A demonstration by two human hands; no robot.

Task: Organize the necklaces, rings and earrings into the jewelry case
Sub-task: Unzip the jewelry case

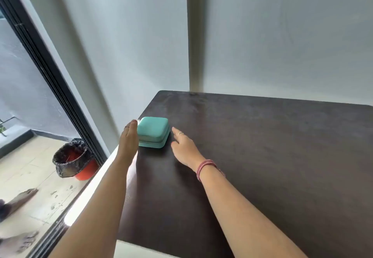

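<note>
A small teal jewelry case (153, 131) sits with its lid down on the dark brown table (262, 146), near the table's far left edge. My left hand (129, 136) is flat against or right beside the case's left side, fingers straight and together. My right hand (182, 143) hovers just right of the case, fingers spread, a ring on one finger and pink bands on the wrist; it looks slightly apart from the case. Neither hand holds anything. No loose necklaces, rings or earrings show on the table.
A white wall stands behind the table. To the left is a glass door with a dark frame; beyond it a red bin (75, 160) lined with a black bag. Bare feet (18, 199) stand on the tiled floor at lower left.
</note>
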